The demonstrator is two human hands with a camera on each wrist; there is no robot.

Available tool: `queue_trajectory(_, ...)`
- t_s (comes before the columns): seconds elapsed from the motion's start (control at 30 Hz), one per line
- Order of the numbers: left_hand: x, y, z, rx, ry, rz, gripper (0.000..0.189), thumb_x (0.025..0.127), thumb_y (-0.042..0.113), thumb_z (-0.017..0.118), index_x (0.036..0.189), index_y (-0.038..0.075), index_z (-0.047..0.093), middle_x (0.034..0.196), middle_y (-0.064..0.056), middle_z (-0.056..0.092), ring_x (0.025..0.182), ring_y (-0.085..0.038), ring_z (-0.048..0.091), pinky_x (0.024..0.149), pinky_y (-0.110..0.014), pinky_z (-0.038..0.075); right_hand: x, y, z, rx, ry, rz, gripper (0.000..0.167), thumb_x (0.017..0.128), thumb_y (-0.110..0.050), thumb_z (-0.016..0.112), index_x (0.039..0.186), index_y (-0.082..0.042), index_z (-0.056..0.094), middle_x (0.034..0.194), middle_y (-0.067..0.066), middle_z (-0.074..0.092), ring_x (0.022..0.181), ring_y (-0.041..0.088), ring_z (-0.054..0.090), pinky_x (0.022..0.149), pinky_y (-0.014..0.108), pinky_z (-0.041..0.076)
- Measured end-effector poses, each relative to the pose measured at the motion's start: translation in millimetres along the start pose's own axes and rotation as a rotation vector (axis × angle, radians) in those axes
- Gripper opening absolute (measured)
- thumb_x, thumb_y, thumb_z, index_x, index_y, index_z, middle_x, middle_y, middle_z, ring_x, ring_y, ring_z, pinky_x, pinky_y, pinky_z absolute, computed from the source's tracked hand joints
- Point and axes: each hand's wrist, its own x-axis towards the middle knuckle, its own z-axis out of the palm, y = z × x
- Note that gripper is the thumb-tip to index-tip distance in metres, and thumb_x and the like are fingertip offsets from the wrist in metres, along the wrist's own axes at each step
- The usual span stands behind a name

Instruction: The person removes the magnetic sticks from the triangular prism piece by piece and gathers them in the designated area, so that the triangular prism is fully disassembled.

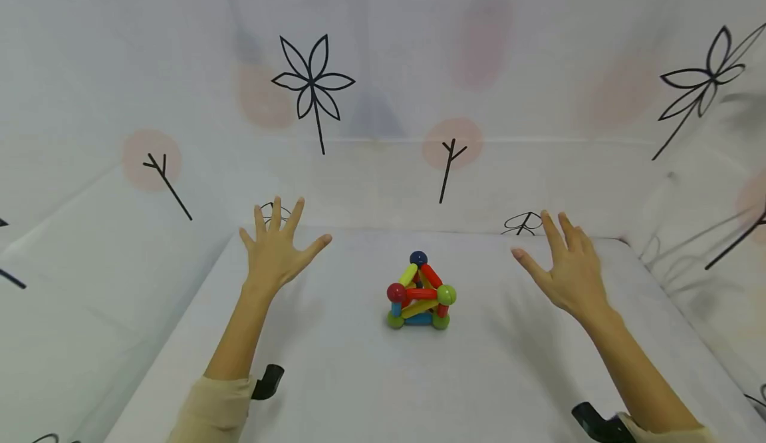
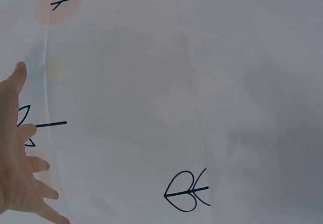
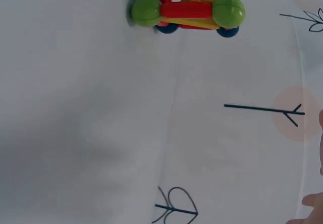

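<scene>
A small structure of coloured rods and balls (image 1: 421,294) stands on the white table, roughly midway between the two hands. Red, yellow and blue rods join its green, red and dark blue balls, and one dark blue ball forms the peak. To its left, my left hand (image 1: 274,253) is raised with fingers spread, holding nothing. On the other side my right hand (image 1: 568,270) is also lifted above the table, its fingers extended and thumb apart. In the right wrist view, part of the structure (image 3: 186,9) shows at the top, and only bits of the hand appear at the right edge.
The white table (image 1: 347,376) reaches back to a pale cloth wall (image 1: 383,183) printed with black flowers, twigs and pink circles. Similar cloth hangs on the left and right. A black wrist camera (image 1: 268,382) sits on the left forearm, another (image 1: 601,423) on the right.
</scene>
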Motion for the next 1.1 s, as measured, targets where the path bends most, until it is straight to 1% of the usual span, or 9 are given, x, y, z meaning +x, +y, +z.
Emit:
queue_trajectory(0.13, -5.3, 8.9, 9.1, -0.018, -0.016, 0.013, 0.089, 0.08, 0.077, 0.041, 0.151, 0.028, 0.02, 0.156, -0.017, 0.009, 0.138, -0.05, 0.0, 0.097, -0.077, 0.004, -7.9, -5.2, 7.0, 0.093, -0.025, -0.047, 0.076, 0.092, -0.042, 0.056, 0.151, -0.013, 0.017, 0.15, 0.029, 0.018, 0.128, 0.058, 0.02, 0.094, 0.074, 0.016)
queue_trajectory(0.3, -11.6, 21.9, 18.0, -0.036, -0.038, 0.027, 0.086, 0.081, 0.075, 0.042, 0.151, 0.029, 0.02, 0.156, -0.017, 0.012, 0.139, -0.049, 0.002, 0.098, -0.075, 0.006, -15.4, -10.9, 16.9, 0.175, -0.065, -0.096, 0.074, 0.092, -0.035, 0.059, 0.15, -0.011, 0.02, 0.147, 0.03, 0.023, 0.124, 0.06, 0.023, 0.093, 0.074, 0.018)
queue_trajectory(0.47, -20.2, 36.5, 24.4, -0.074, -0.061, 0.036, 0.084, 0.081, 0.072, 0.046, 0.15, 0.028, 0.024, 0.155, -0.017, 0.016, 0.139, -0.049, 0.006, 0.099, -0.074, 0.01, -20.5, -15.2, 27.7, 0.249, -0.11, -0.087, 0.073, 0.093, -0.032, 0.058, 0.15, -0.008, 0.02, 0.146, 0.028, 0.029, 0.127, 0.053, 0.027, 0.095, 0.069, 0.025)
queue_trajectory(0.57, -27.0, 43.0, 30.3, -0.116, -0.059, 0.053, 0.082, 0.082, 0.068, 0.05, 0.148, 0.025, 0.03, 0.152, -0.018, 0.024, 0.137, -0.048, 0.015, 0.101, -0.07, 0.017, -24.1, -18.4, 36.9, 0.306, -0.151, -0.058, 0.072, 0.094, -0.032, 0.057, 0.15, -0.007, 0.02, 0.144, 0.027, 0.033, 0.126, 0.048, 0.035, 0.093, 0.065, 0.033)
queue_trajectory(0.67, -33.9, 49.2, 39.0, -0.198, -0.033, 0.094, 0.076, 0.083, 0.061, 0.056, 0.145, 0.019, 0.039, 0.145, -0.017, 0.04, 0.133, -0.044, 0.032, 0.101, -0.062, 0.03, -27.3, -22.9, 47.6, 0.357, -0.172, -0.038, 0.069, 0.094, -0.032, 0.056, 0.149, -0.008, 0.023, 0.141, 0.025, 0.039, 0.121, 0.044, 0.043, 0.089, 0.061, 0.041)
queue_trajectory(0.8, -42.8, 60.6, 53.3, -0.315, 0.003, 0.156, 0.066, 0.084, 0.051, 0.062, 0.136, 0.014, 0.051, 0.129, -0.012, 0.058, 0.117, -0.035, 0.053, 0.093, -0.052, 0.044, -30.5, -30.0, 60.0, 0.413, -0.176, -0.038, 0.065, 0.093, -0.029, 0.057, 0.148, -0.01, 0.027, 0.134, 0.023, 0.048, 0.116, 0.04, 0.05, 0.087, 0.056, 0.045)
queue_trajectory(0.87, -46.9, 67.0, 60.5, -0.358, 0.018, 0.187, 0.061, 0.084, 0.048, 0.064, 0.133, 0.012, 0.054, 0.123, -0.011, 0.062, 0.111, -0.032, 0.058, 0.09, -0.048, 0.048, -32.8, -33.9, 65.0, 0.435, -0.183, -0.043, 0.063, 0.093, -0.028, 0.058, 0.147, -0.012, 0.029, 0.131, 0.023, 0.051, 0.113, 0.04, 0.053, 0.086, 0.055, 0.047)
queue_trajectory(0.93, -50.1, 73.2, 67.5, -0.402, 0.039, 0.226, 0.057, 0.083, 0.044, 0.067, 0.13, 0.011, 0.057, 0.12, -0.01, 0.064, 0.109, -0.029, 0.058, 0.089, -0.046, 0.048, -35.3, -36.7, 70.9, 0.455, -0.19, -0.052, 0.062, 0.093, -0.027, 0.058, 0.147, -0.014, 0.029, 0.128, 0.023, 0.053, 0.11, 0.041, 0.055, 0.085, 0.054, 0.048)
queue_trajectory(1.1, -54.4, 88.2, 81.7, -0.506, 0.078, 0.317, 0.051, 0.082, 0.034, 0.071, 0.124, 0.007, 0.061, 0.121, -0.009, 0.063, 0.112, -0.026, 0.057, 0.092, -0.041, 0.047, -41.2, -41.1, 83.7, 0.503, -0.2, -0.065, 0.058, 0.093, -0.024, 0.058, 0.146, -0.017, 0.033, 0.125, 0.021, 0.056, 0.107, 0.038, 0.058, 0.083, 0.051, 0.05)
